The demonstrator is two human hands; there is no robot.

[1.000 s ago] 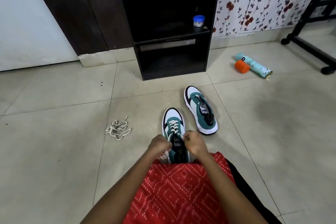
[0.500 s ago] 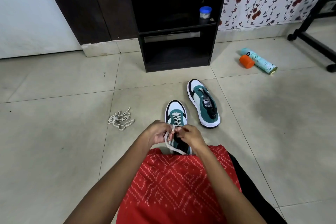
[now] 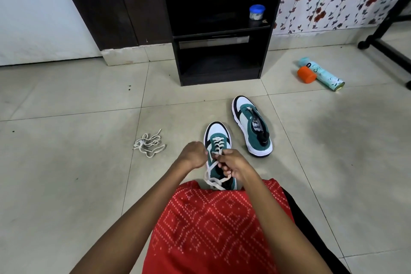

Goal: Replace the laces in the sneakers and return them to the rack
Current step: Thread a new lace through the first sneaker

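The lace (image 3: 214,181) is gripped in the curled fingers of the right hand (image 3: 233,163) over the near sneaker (image 3: 219,132). The left hand (image 3: 193,154) is fisted at that shoe's left edge. Its fingertips are hidden, so its hold cannot be told. The heel is covered by red cloth (image 3: 218,229). A second sneaker (image 3: 252,127) is set just to the right, a loose lace (image 3: 149,145) to the left, and the rack (image 3: 264,51) beyond, its top cut off.

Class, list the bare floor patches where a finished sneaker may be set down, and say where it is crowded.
Free: the floor left of the loose laces, toward the white wall; the floor right of the far sneaker, this side of the bottle. Crowded: straight ahead, where left hand and right hand meet at the lace on the near sneaker.
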